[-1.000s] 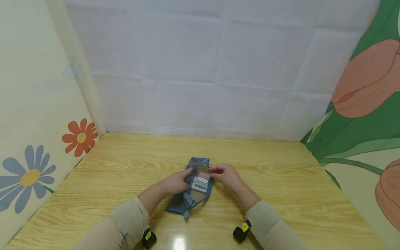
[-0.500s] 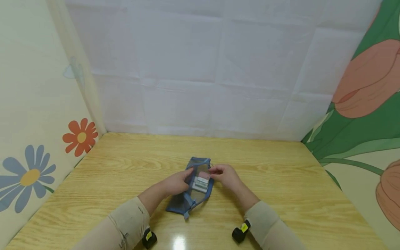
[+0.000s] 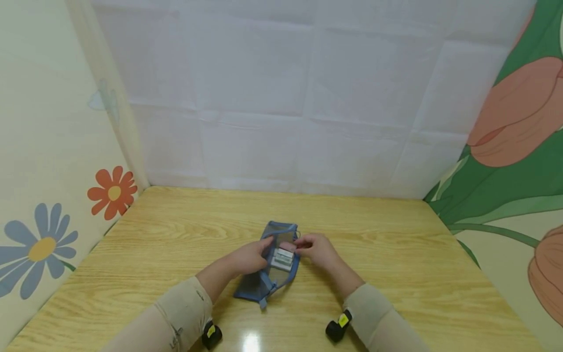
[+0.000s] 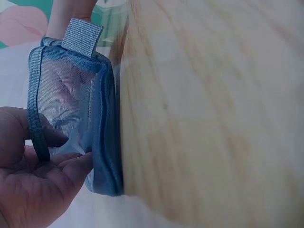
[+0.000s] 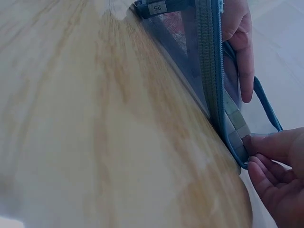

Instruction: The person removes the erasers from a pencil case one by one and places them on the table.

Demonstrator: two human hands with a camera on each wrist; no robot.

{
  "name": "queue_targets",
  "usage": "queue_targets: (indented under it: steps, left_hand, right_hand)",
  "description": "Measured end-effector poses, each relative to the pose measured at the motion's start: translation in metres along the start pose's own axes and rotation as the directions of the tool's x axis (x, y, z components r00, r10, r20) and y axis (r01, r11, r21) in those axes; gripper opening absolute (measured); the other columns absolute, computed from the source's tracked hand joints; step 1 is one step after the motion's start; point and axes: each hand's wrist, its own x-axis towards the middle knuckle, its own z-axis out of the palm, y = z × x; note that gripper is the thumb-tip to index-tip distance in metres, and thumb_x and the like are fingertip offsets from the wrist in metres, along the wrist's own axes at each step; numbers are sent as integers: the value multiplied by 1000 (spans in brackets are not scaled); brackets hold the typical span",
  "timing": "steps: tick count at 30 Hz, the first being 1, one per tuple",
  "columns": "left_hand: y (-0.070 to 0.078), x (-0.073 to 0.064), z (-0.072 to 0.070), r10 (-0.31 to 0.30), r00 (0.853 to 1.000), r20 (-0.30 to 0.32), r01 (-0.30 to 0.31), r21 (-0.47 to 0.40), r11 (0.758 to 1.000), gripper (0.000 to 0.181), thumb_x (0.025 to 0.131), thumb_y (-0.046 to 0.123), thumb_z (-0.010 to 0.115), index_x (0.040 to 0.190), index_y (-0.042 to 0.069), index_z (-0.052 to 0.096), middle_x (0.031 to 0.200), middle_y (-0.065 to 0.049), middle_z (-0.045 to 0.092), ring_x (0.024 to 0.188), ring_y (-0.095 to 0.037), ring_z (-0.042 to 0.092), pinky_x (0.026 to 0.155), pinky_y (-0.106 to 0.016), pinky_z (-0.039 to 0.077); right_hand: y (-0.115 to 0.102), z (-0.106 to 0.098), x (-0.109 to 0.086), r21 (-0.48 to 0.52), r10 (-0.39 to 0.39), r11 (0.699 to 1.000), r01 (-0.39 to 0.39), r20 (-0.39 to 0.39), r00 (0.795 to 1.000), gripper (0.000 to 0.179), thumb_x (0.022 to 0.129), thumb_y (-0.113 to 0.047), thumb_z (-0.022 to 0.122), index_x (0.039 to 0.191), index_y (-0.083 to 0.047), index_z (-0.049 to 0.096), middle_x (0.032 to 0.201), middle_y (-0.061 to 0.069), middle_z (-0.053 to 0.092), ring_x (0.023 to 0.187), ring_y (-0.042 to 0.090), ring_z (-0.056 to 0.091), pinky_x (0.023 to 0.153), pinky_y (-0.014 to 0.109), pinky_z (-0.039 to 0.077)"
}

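Gripped with the left hand the left side of a blue mesh pouch, just below frame centre; pinched its right rim with the right hand, beside a pink block inside. Had it on the wood-grain worktop.

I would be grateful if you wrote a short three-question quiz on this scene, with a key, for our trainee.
1. Multiple choice: in the head view, what is the right hand nearest to?
A) the red flower
B) the mesh pouch
C) the pink tulip
2. True or false: the mesh pouch is zipped fully shut.
3. Fill the gap: inside the mesh pouch, a ____ item lies at the far end of the white contents.

Key
1. B
2. False; its mouth is open.
3. pink
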Motion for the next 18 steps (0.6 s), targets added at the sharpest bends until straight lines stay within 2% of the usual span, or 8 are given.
queue_targets:
  steps: [7, 14, 18]
  left_hand:
    - [2, 0, 1, -7, 1000, 0, 7, 23, 1000, 77, 72, -7, 53, 143, 3, 26, 143, -19, 33, 133, -30, 27, 107, -46, 23]
    - [3, 1, 2, 20, 1000, -17, -18, 112, 994, 77, 70, -6, 53, 142, 1, 28, 140, -19, 38, 128, -28, 34, 104, -45, 29]
    - [3, 1, 3, 16, 1000, -9, -14, 132, 991, 76, 71, -6, 53, 142, 1, 28, 140, -18, 39, 128, -27, 35, 104, -44, 30]
  right_hand:
    - [-2, 3, 0, -68, -40, 997, 38, -32, 999, 17, 76, -8, 71, 92, -1, 70, 84, 7, 67, 76, 15, 61, 69, 26, 50]
    - [-1, 5, 1, -132, -14, 991, 9, -33, 999, 20, 75, -14, 73, 92, -4, 71, 83, 3, 64, 77, 13, 58, 68, 26, 49]
    - [-2, 6, 2, -170, -6, 985, 1, -29, 1000, 20, 75, -17, 73, 92, -6, 71, 83, 2, 63, 76, 12, 56, 67, 26, 48]
